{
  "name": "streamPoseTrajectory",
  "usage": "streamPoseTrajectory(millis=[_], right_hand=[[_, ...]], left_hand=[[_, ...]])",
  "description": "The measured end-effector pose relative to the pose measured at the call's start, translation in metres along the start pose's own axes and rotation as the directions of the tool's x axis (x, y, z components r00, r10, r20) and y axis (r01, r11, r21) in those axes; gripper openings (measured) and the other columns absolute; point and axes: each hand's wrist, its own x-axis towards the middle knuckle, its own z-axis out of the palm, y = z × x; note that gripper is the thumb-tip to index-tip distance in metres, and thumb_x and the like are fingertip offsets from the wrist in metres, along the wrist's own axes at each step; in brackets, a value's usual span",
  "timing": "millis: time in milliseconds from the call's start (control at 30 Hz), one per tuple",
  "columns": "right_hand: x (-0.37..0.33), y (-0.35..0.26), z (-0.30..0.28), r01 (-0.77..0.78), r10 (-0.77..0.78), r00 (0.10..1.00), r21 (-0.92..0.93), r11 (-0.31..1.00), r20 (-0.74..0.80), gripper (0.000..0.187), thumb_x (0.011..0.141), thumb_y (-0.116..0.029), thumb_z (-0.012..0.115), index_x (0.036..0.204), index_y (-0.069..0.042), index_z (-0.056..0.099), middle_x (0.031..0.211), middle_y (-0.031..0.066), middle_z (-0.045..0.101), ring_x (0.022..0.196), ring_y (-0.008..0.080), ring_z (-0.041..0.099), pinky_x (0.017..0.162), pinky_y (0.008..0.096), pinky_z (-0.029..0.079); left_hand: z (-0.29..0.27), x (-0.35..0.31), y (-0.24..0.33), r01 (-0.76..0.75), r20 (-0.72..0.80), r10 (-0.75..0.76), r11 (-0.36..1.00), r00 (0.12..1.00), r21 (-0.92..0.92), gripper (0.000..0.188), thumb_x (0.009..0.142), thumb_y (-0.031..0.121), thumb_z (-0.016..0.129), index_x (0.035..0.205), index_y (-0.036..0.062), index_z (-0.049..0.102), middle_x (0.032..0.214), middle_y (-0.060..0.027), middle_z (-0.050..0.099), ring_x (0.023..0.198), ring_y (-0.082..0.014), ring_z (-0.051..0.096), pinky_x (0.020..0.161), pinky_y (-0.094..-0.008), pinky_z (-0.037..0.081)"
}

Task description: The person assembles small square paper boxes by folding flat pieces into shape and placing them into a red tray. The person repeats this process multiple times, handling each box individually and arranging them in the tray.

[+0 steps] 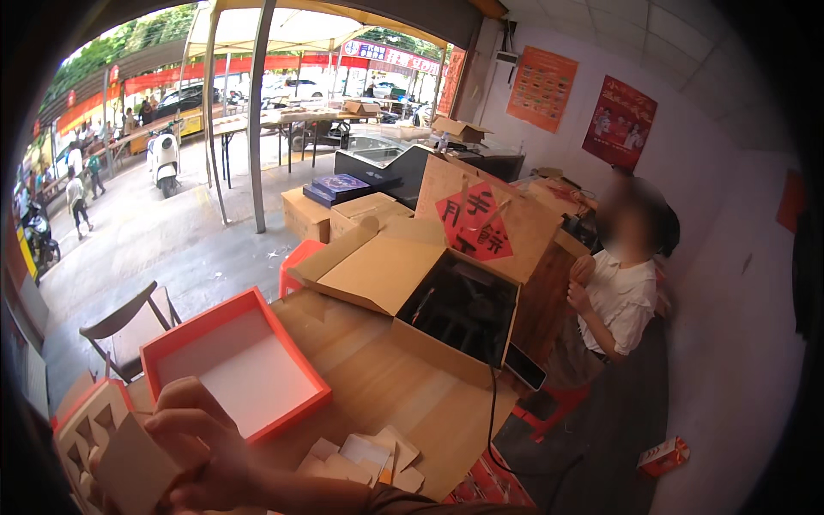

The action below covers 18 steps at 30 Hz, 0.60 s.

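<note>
My right hand (206, 446) reaches in from the lower edge, in a brown sleeve. Its fingers and thumb close round a piece of plain brown cardboard (133, 468). Behind that piece, at the lower left, lies a red-edged box (120, 395) with a cut-out brown cardboard divider (80, 429) in it. Beyond my hand is a shallow red tray-like box (292, 348) with a white inside. Loose cardboard pieces (369, 455) lie on the table right of my hand. I do not see my left hand.
An open brown carton (446, 348) with dark contents stands on the wooden table (343, 365). A phone (524, 367) and a black cable (493, 412) are at its right. A seated person (622, 296) is on the right. A chair (133, 330) stands left.
</note>
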Motion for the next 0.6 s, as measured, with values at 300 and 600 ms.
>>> streamPoseTrajectory(millis=[300, 600], right_hand=[[-0.009, 0.003, 0.011, 0.194, -0.199, 0.977, -0.062, 0.979, -0.073, 0.063, 0.078, -0.050, 0.077, 0.116, -0.003, 0.061, 0.106, 0.0139, 0.055, 0.096, 0.0308, 0.053, 0.084, 0.0441, 0.045], [-0.005, 0.002, 0.009, 0.246, -0.251, 0.968, -0.141, 0.959, -0.020, 0.064, 0.080, -0.054, 0.073, 0.117, -0.003, 0.062, 0.110, 0.0144, 0.056, 0.099, 0.0336, 0.055, 0.088, 0.0474, 0.047]], left_hand=[[0.001, 0.007, 0.003, -0.002, 0.021, 0.000, 0.994, 1.000, 0.111, 0.050, 0.088, 0.046, 0.051, 0.119, 0.0084, 0.043, 0.113, -0.0154, 0.042, 0.107, -0.0318, 0.044, 0.091, -0.0467, 0.038], [-0.005, 0.016, 0.007, -0.035, 0.018, 0.032, 0.974, 0.999, 0.223, 0.043, 0.083, 0.042, 0.058, 0.109, 0.0098, 0.045, 0.102, -0.0107, 0.042, 0.097, -0.0278, 0.046, 0.084, -0.0426, 0.039]])
